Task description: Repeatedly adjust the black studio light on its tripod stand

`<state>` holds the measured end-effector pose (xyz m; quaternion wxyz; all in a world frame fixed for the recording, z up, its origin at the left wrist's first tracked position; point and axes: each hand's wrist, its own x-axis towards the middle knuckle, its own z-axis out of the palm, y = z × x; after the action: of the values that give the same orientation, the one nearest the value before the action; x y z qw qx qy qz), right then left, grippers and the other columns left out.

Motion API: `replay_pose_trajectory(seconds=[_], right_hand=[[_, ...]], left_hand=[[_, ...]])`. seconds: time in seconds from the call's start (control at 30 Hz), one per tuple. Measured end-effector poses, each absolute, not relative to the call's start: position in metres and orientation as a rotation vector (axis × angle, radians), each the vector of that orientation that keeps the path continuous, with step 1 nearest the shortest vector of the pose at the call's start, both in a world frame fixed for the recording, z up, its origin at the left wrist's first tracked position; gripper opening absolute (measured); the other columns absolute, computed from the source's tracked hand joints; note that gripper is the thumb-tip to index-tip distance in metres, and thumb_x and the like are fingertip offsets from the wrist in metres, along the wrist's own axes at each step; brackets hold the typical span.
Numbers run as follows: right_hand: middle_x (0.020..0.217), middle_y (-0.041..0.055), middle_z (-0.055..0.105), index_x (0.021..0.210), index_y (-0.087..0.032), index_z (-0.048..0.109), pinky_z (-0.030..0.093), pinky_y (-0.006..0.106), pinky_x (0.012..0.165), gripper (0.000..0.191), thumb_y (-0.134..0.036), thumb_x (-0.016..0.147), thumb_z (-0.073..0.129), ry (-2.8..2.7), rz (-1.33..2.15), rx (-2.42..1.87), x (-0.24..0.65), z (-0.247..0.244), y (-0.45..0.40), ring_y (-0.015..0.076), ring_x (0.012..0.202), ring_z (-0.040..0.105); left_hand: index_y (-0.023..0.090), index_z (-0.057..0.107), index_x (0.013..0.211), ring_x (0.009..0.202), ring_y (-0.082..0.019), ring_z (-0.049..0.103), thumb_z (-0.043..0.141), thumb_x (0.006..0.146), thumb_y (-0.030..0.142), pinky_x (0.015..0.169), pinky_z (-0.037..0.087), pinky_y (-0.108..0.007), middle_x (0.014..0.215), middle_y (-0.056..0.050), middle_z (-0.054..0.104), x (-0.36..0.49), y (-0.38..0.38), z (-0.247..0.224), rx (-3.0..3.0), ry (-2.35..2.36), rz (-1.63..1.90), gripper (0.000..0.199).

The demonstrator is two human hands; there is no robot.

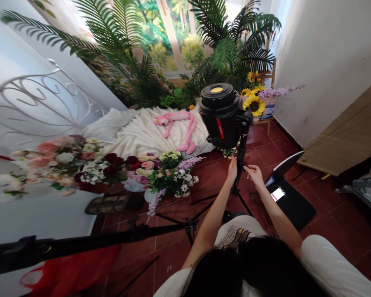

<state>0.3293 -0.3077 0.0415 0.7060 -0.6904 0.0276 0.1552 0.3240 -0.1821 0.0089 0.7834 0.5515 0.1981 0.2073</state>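
Note:
A black studio light [221,119] with a red label tops a black light stand [238,179] in front of me. My left hand [233,168] is wrapped around the stand's pole just below the lamp. On the pole's other side, my right hand [254,172] has its thumb and forefinger pinched at a small knob or lever; the fingers cover most of it. The stand's legs spread on the red tiled floor below.
A black chair [292,202] with a white card stands at the right. Flower bunches [148,171] and a pink plush toy [188,128] on a white-covered bed [136,132] lie ahead. Another black stand [111,237] crosses the lower left. Palm leaves [117,37] rise behind.

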Motion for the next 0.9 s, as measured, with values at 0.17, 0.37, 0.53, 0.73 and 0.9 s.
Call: replay_pose_trajectory(seconds=[0.17, 0.37, 0.53, 0.73, 0.9], right_hand=[[0.07, 0.0014, 0.071, 0.084, -0.022, 0.045, 0.033, 0.017, 0.034, 0.044, -0.037, 0.058, 0.078, 0.056, 0.502, -1.506, 0.313, 0.023, -0.301, 0.0094, 0.042, 0.054], [0.073, 0.0038, 0.074, 0.081, -0.019, 0.052, 0.041, 0.015, 0.039, 0.027, -0.032, 0.069, 0.071, -0.079, 0.763, -1.517, 0.302, 0.014, -0.269, 0.0087, 0.046, 0.059], [0.071, 0.0035, 0.074, 0.08, -0.019, 0.052, 0.042, 0.015, 0.039, 0.026, -0.032, 0.069, 0.071, -0.226, 0.935, -1.535, 0.29, 0.017, -0.217, 0.009, 0.046, 0.06], [0.069, 0.0019, 0.073, 0.078, -0.019, 0.054, 0.041, 0.015, 0.04, 0.028, -0.034, 0.066, 0.074, -0.474, 1.166, -1.513, 0.254, 0.021, -0.152, 0.0088, 0.046, 0.06], [0.072, 0.0026, 0.073, 0.081, -0.019, 0.056, 0.044, 0.016, 0.044, 0.025, -0.035, 0.069, 0.073, -0.758, 1.359, -1.449, 0.215, 0.027, -0.103, 0.0086, 0.049, 0.06]], left_hand=[[0.017, 0.068, 0.095, 0.102, -0.019, 0.064, 0.065, 0.078, 0.037, 0.098, 0.043, -0.035, 0.104, -0.01, 0.071, 0.252, -0.159, -0.038, 1.189, 0.671, 0.341, 0.027], [0.017, 0.067, 0.089, 0.087, -0.018, 0.067, 0.06, 0.077, 0.035, 0.086, 0.048, -0.036, 0.092, -0.008, 0.072, 0.116, -0.093, -0.091, 1.027, 1.234, 0.477, 0.022], [0.017, 0.058, 0.07, 0.067, -0.017, 0.063, 0.051, 0.077, 0.024, 0.074, 0.05, -0.036, 0.063, -0.001, 0.061, 0.007, -0.048, -0.096, 0.666, 1.702, 0.808, 0.012], [0.017, 0.058, 0.081, 0.073, -0.014, 0.063, 0.043, 0.084, 0.026, 0.08, 0.05, -0.033, 0.075, -0.001, 0.064, -0.043, -0.033, -0.07, 0.507, 1.726, 1.151, 0.018], [0.018, 0.061, 0.099, 0.097, -0.015, 0.064, 0.04, 0.09, 0.043, 0.094, 0.047, -0.031, 0.102, -0.006, 0.067, -0.031, -0.027, -0.021, 0.752, 1.431, 1.547, 0.034]])
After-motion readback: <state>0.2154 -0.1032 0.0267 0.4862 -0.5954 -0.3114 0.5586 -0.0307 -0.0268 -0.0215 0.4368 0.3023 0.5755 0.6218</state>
